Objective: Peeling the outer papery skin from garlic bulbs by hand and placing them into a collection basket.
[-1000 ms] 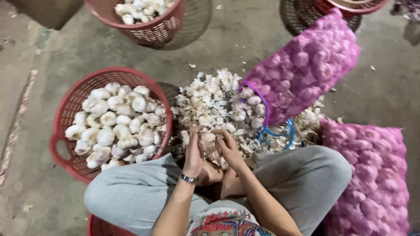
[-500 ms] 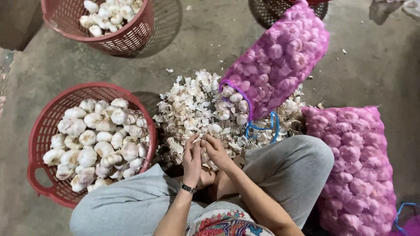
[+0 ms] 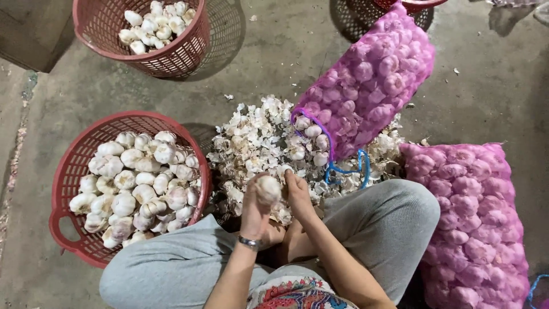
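I see my left hand (image 3: 255, 206) wrapped around a white garlic bulb (image 3: 267, 187), held just above the heap of papery garlic skins (image 3: 251, 137) on the concrete floor (image 3: 486, 86), and my right hand (image 3: 298, 194) pinching in at the bulb's side. To my left a red basket (image 3: 71, 171) sits heaped with peeled bulbs. An open pink mesh sack (image 3: 372, 86) spills garlic on my right.

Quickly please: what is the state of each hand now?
Left hand: closed around a garlic bulb.
Right hand: touching the same bulb, fingers curled.
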